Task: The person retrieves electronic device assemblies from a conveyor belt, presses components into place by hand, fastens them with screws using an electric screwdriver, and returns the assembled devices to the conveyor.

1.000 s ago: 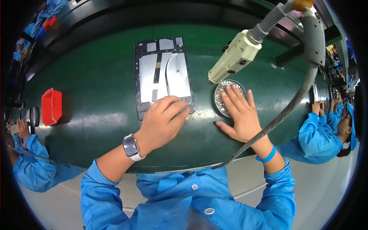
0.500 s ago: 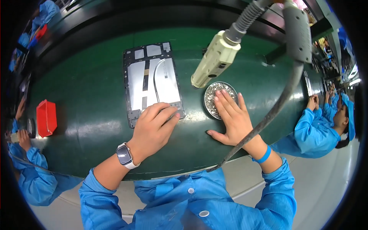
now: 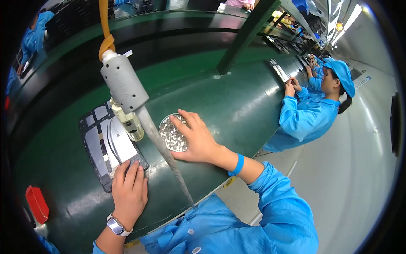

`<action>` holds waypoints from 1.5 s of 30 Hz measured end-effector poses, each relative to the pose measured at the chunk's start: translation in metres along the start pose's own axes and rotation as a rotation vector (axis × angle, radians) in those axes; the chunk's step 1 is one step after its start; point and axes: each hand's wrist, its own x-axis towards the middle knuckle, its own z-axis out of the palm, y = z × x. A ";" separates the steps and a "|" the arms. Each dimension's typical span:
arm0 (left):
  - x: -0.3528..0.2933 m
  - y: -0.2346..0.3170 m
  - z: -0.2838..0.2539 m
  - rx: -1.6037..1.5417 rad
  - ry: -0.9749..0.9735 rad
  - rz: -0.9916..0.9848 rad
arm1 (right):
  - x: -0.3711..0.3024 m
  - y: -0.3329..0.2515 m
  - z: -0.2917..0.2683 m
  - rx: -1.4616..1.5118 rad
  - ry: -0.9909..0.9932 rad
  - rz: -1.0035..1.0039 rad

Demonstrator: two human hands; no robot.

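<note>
My left hand (image 3: 130, 186) lies with its fingers stretched flat on the near end of an opened tablet (image 3: 94, 146), which has a black frame, silvery panels and a dark cable along it. My right hand (image 3: 198, 139) is around a round dish (image 3: 160, 127) of small shiny metal parts (image 3: 174, 135). Its thumb is at the near rim, the other fingers at the far side, one finger reaching over the parts. Between tablet and dish hangs a cream powered screwdriver (image 3: 134, 129), partly hidden behind a grey cable housing (image 3: 125, 82).
A thick grey cable (image 3: 165, 154) runs down in front of the dish toward the table's near edge. A red bin (image 3: 37, 204) stands at the left on the green table (image 3: 228, 106). A green post (image 3: 245, 38) rises at the back. A co-worker in blue (image 3: 311, 114) works at the right.
The view has swung right, so the table looks tilted and things sit further left. My right hand went from lying flat over the dish to gripping its rim. My left hand stays on the tablet.
</note>
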 end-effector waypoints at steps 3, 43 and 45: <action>0.004 0.001 0.000 0.002 -0.017 -0.001 | -0.002 0.003 -0.001 0.115 0.063 0.033; 0.004 -0.003 -0.002 -0.057 0.009 -0.013 | -0.001 -0.018 -0.023 0.466 0.123 -0.168; 0.005 -0.003 -0.002 -0.057 0.020 -0.006 | 0.003 -0.004 -0.021 0.420 0.108 -0.151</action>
